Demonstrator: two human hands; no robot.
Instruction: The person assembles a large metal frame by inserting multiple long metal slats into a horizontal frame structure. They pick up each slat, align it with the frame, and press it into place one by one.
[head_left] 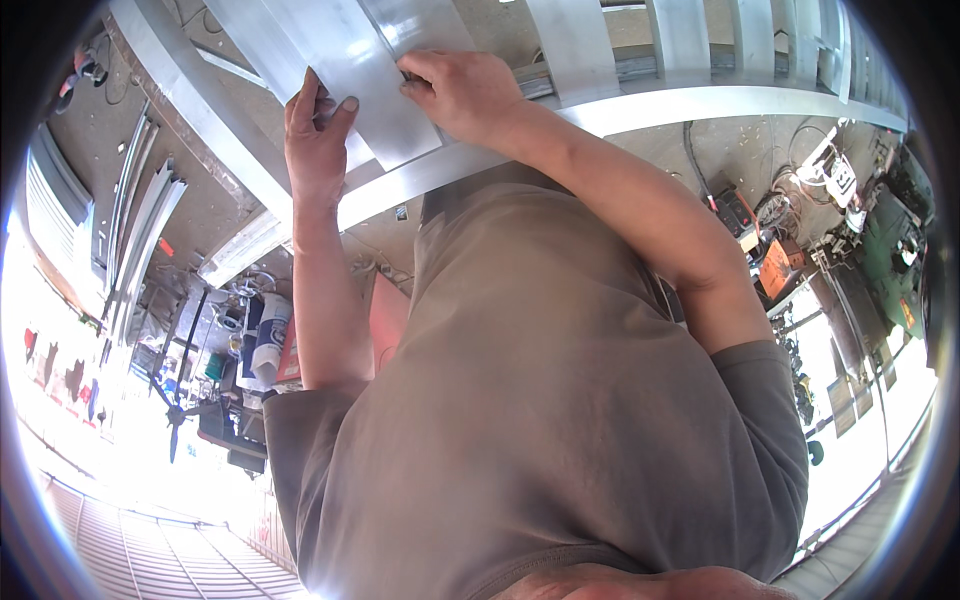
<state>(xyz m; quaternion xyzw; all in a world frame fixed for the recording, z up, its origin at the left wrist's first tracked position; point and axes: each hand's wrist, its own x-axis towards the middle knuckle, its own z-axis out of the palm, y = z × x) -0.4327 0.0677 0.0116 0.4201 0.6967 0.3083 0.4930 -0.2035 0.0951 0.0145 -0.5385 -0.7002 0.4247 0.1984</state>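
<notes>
Panel (365, 85): pale, flat metal, lying lengthwise away from the person, near end at the rail (400, 183). A narrow dark seam runs along its right side. Further slats (570, 50) cross the frame to the right, with visible gaps between them.

Left hand (320, 140): at the panel's left side, thumb and index fingertips apart, a moderate gap between. Whether the panel is gripped: cannot tell.

Right hand (465, 95): fingers curled, narrow, tips at the seam. Whether they pinch an edge or only rest on it: cannot tell.

Step in hand, as judged: settling the panel's lie along the seam. Best done with light, even pressure from both sides, one hand steadying while the other nudges. The seam should be checked for even width along its length, and the near end for squareness to the rail. Thin metal edges may cut bare skin; fingertips are best kept out of the seam.
</notes>
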